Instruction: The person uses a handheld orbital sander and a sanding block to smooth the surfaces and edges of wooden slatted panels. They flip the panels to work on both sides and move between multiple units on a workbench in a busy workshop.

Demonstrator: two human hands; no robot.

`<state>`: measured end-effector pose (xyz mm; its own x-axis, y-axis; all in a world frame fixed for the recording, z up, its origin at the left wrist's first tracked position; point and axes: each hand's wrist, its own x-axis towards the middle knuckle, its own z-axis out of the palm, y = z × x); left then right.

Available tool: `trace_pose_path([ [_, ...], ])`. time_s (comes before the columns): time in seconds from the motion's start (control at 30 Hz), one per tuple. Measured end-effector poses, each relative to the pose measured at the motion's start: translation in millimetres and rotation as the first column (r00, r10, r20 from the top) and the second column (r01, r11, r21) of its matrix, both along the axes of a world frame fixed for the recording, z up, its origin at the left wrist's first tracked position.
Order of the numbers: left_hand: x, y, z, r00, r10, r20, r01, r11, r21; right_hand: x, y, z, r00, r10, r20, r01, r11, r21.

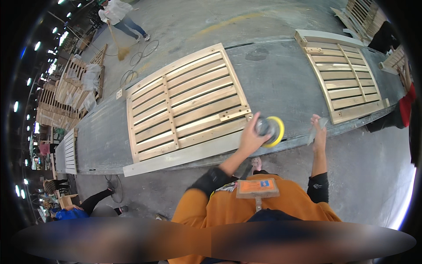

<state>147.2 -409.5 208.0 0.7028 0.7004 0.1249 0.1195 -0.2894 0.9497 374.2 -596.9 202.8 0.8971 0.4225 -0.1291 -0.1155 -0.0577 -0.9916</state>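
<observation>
My left hand [251, 137] is wrapped round a round sander [265, 126] with a black body and a yellow-edged pad [278, 131]. The sander is tipped, its pad turned to the right, just off the near right corner of a slatted wooden panel [193, 101]. Held up to the right of it, my right hand [320, 130] pinches a thin grey sheet [313, 132]; its exact kind is hard to make out. The panel lies flat on the long grey table [281, 79], with a pale board [189, 155] along its near edge.
A second slatted panel [343, 75] lies farther right on the table, near a person in red [406, 105]. Beyond the table a person sweeps with a broom [122, 52]; a hose [140, 57] lies on the floor there. Wooden panels [66, 97] are stacked at the left.
</observation>
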Motion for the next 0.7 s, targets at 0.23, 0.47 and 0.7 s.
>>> trace_pose_path([
  [0.23, 174.1, -1.3, -53.6, 0.936, 0.019, -0.351, 0.013, 0.996, 0.088, -41.3, -65.6, -40.1, 0.961, 0.157, -0.226, -0.199, 0.964, -0.175],
  [0.47, 89.7, 21.5, -6.6, 0.827, -0.535, 0.17, 0.548, 0.705, -0.449, -51.1, 9.4, 4.7, 0.84, 0.541, 0.037, -0.541, 0.841, -0.016],
  [0.7, -89.3, 83.3, 39.7, 0.872, 0.453, 0.186, -0.454, 0.89, -0.041, -69.5, 242.9, 95.5, -0.107, 0.981, 0.161, -0.802, 0.011, -0.597],
])
